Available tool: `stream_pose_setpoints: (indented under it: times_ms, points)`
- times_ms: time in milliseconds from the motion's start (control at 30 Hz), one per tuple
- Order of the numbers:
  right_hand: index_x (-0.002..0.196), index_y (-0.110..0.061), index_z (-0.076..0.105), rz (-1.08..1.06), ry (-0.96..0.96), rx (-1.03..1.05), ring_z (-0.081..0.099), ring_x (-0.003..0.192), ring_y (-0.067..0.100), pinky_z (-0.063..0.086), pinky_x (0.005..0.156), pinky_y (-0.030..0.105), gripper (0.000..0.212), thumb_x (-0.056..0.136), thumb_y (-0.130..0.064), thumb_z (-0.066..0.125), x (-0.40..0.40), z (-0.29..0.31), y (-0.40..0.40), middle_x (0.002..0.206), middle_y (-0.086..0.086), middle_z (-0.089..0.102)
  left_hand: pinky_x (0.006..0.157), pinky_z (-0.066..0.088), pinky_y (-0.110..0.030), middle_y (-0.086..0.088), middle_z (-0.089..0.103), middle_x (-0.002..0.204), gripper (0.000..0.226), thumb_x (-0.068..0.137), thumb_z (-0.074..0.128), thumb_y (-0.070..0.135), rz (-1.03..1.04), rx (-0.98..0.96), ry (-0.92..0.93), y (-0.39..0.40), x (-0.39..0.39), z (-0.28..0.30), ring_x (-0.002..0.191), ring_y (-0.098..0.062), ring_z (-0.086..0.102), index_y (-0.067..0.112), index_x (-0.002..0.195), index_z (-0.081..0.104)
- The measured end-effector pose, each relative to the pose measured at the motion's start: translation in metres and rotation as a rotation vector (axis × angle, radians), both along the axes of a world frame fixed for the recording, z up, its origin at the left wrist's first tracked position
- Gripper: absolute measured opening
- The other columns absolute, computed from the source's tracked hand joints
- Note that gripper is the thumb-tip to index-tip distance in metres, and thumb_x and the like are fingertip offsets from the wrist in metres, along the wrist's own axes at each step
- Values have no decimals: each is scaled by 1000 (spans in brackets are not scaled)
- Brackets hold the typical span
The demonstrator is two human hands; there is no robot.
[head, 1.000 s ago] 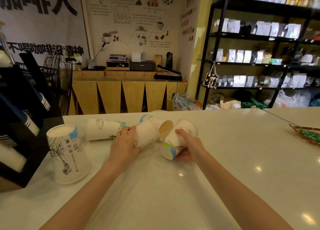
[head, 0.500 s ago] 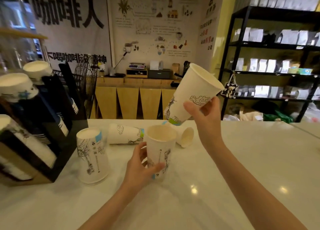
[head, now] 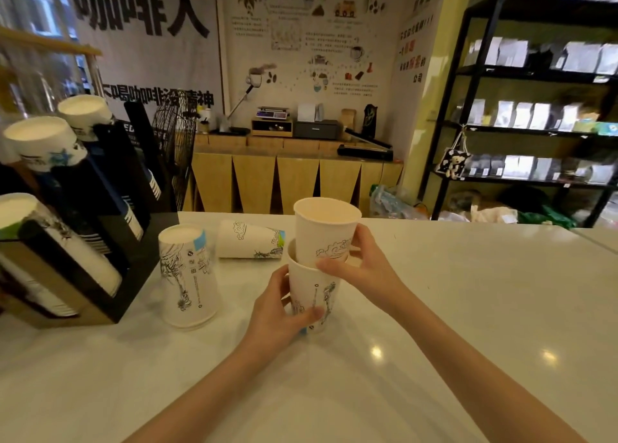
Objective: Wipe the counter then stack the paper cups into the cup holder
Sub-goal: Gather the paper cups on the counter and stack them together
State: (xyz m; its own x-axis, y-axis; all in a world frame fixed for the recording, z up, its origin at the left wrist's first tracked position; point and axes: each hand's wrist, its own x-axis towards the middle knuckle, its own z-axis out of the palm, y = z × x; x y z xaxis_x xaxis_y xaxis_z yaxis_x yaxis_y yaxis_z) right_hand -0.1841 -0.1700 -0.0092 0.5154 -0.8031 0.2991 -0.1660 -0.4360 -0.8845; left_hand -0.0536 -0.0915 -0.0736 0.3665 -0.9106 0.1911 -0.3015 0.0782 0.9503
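Note:
My left hand (head: 277,315) grips an upright white paper cup (head: 312,292) standing on the white counter (head: 434,309). My right hand (head: 361,265) holds a second printed paper cup (head: 324,232), its base partly sunk into the first cup's mouth. To the left, an upside-down stack of cups (head: 187,275) stands on the counter, and behind it another cup (head: 249,240) lies on its side. The black cup holder (head: 110,242) at the far left carries several slanted rows of cups.
A wire fan guard (head: 174,148) stands behind the holder. Beyond the counter are a wooden bench (head: 294,175) with a scale and a printer, and black shelving (head: 535,108) with bags on the right. The counter's right and near parts are bare.
My right hand has brought its raised, tilted cup down and upright into the mouth of the cup in my left hand. The view has shifted slightly closer.

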Motion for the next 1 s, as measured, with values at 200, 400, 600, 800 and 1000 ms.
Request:
stream_pose_setpoints:
  times_ms: [200, 400, 600, 800, 1000]
  points:
    - [123, -32, 38, 79, 84, 41, 49, 116, 9, 43, 97, 31, 75, 61, -36, 80, -9, -10, -4, 123, -14, 50, 93, 41, -24, 7, 54, 124, 78, 64, 79, 22, 17, 12, -24, 2, 3, -4, 114, -10, 51, 27, 129, 36]
    - [134, -34, 33, 199, 174, 88, 46, 122, 9, 41, 100, 32, 92, 53, -34, 77, -22, -17, -18, 133, -9, 48, 99, 37, -27, 8, 45, 133, 87, 64, 75, 19, -72, 83, -129, 5, 12, 2, 119, -7, 43, 29, 136, 27]
    - [115, -22, 55, 42, -65, 119, 57, 111, 18, 49, 88, 28, 54, 65, -6, 66, -34, -3, -46, 114, 3, 63, 97, 41, -32, -1, 43, 139, 59, 79, 49, -1, 44, -59, -167, -9, 39, 37, 121, -10, 41, 24, 132, 39]
    - [106, -19, 62, -197, 2, -44, 56, 103, 15, 46, 91, 31, 35, 81, 3, 49, -9, -16, -79, 110, 1, 63, 108, 28, -35, -3, 35, 146, 53, 81, 62, 14, 284, -58, -670, -53, 66, 40, 135, -21, 29, 19, 130, 42]
    - [130, -21, 48, -90, 578, -612, 41, 129, 19, 32, 106, 31, 46, 89, 1, 41, 9, -3, -133, 138, 1, 51, 116, 9, -42, -5, 14, 155, 70, 79, 64, 25, 259, 208, -1098, -93, 96, 29, 144, -23, 5, 24, 138, 26]
